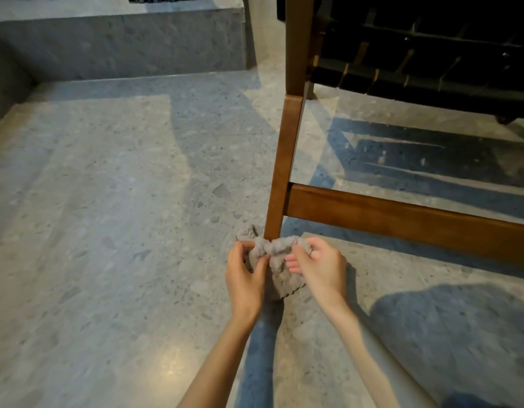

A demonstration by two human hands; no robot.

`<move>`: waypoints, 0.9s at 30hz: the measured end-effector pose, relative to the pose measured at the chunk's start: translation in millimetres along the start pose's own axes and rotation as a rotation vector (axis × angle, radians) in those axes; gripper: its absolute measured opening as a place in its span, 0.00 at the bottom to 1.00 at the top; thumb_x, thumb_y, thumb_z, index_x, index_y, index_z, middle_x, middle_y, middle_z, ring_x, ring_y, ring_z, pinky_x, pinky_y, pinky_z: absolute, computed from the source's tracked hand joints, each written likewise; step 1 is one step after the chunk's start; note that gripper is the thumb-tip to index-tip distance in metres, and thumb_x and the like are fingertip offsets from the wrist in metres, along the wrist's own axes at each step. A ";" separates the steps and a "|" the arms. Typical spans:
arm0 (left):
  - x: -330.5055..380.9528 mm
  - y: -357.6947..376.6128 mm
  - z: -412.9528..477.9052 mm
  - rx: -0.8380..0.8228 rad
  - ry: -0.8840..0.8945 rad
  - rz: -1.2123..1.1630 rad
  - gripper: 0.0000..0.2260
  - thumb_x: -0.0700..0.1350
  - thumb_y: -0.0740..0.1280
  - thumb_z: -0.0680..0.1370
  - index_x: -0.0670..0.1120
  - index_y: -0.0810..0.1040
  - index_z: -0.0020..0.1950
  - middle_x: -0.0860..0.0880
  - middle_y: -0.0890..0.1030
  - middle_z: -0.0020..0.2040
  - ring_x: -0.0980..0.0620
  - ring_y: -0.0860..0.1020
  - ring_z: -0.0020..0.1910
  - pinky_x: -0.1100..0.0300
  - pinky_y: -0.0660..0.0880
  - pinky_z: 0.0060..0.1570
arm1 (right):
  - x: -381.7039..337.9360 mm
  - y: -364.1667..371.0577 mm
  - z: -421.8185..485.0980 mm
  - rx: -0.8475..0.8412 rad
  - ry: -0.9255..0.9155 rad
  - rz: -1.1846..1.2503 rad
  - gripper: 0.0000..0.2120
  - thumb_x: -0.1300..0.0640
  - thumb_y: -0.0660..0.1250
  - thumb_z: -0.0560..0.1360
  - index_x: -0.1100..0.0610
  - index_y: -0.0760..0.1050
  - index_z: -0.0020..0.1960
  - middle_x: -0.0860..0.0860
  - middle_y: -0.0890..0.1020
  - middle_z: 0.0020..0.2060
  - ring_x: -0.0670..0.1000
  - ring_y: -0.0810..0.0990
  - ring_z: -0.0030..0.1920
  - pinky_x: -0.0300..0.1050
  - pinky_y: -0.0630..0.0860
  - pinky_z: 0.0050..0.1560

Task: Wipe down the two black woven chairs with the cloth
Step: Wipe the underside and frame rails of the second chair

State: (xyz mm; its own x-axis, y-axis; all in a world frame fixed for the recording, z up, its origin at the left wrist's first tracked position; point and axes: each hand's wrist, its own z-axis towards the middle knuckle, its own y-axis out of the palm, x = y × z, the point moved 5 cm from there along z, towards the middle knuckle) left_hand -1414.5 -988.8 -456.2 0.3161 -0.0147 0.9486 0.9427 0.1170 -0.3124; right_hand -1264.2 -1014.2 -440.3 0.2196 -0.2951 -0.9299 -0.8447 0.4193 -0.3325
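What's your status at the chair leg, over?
Holding the cloth in left hand and right hand. Bunched at foot of wooden chair leg. Nothing in the way.

Upright chair leg (pixel 279 172) at centre, main obstacle. Left hand (pixel 246 275) and right hand (pixel 319 266) just in front of its foot, one on each side, both pinching cloth (pixel 279 260). To right, low rail (pixel 402 216) runs from leg and blocks straight reach near floor (pixel 93 201). Open gap between rail and black woven seat (pixel 431 63) above. Left of leg, wide free passage over floor, up to stone step (pixel 116 45) at back left.
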 end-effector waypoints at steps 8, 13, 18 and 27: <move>81.8 23.0 5.2 -0.020 0.049 -0.311 0.17 0.44 0.73 0.74 0.58 0.68 0.55 0.53 0.78 0.48 0.55 0.80 0.45 0.64 0.78 0.45 | -116.9 -72.3 35.3 0.173 -0.482 -0.173 0.07 0.57 0.67 0.77 0.53 0.79 0.54 0.40 0.82 0.39 0.36 0.81 0.44 0.34 0.78 0.46; 78.0 32.1 4.5 -0.135 0.045 -0.326 0.18 0.30 0.62 0.77 0.51 0.69 0.57 0.53 0.75 0.57 0.58 0.77 0.57 0.61 0.74 0.60 | -120.9 -39.3 69.3 -0.287 -0.415 -0.325 0.35 0.62 0.64 0.78 0.40 0.50 0.76 0.49 0.72 0.70 0.42 0.79 0.31 0.36 0.77 0.30; 68.7 12.2 6.0 -0.022 0.082 -0.223 0.15 0.32 0.60 0.78 0.50 0.72 0.58 0.60 0.78 0.54 0.58 0.79 0.47 0.67 0.75 0.45 | -91.3 -12.5 66.2 -0.331 -0.506 -0.718 0.41 0.51 0.68 0.74 0.51 0.44 0.75 0.61 0.69 0.70 0.54 0.78 0.55 0.47 0.71 0.62; 86.5 -5.0 38.3 0.048 0.126 -0.088 0.14 0.35 0.60 0.78 0.53 0.69 0.58 0.57 0.75 0.57 0.62 0.76 0.53 0.67 0.74 0.46 | -84.2 -3.1 81.2 -0.144 -0.738 -1.162 0.47 0.26 0.65 0.62 0.62 0.67 0.66 0.56 0.79 0.57 0.56 0.78 0.56 0.50 0.73 0.55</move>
State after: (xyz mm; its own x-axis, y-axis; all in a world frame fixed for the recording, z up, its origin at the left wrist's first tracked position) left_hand -1395.9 -952.6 -370.6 0.2459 -0.1510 0.9575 0.9622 0.1571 -0.2223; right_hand -1240.5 -921.0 -373.8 0.9918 0.1266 -0.0150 -0.0333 0.1435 -0.9891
